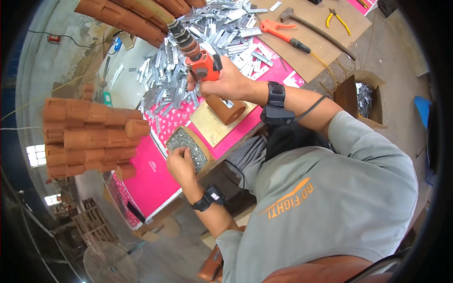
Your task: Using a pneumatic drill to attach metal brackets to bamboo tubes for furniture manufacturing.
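My right hand (225, 79) is closed round the grip of a red power tool (204, 67) with a dark, ribbed barrel, which points up and away over the pile of metal strips. Below that hand, a short reddish-brown cylinder (226, 112) lies on a pale wooden board (210, 134), a small metal piece on its upper side. My left hand (181, 164) is at the edge of a small open box (188, 141) full of tiny metal parts. Its fingertips are pinched together; whatever they hold is too small to make out.
Loose metal strips (177, 78) heap across the pink-covered table (151, 177). Reddish-brown cylinders (89, 127) are stacked at the left, more at the back. An orange air gun (283, 32), a hammer (316, 29) and yellow-handled pliers (339, 21) lie far right, near a cardboard box (351, 96).
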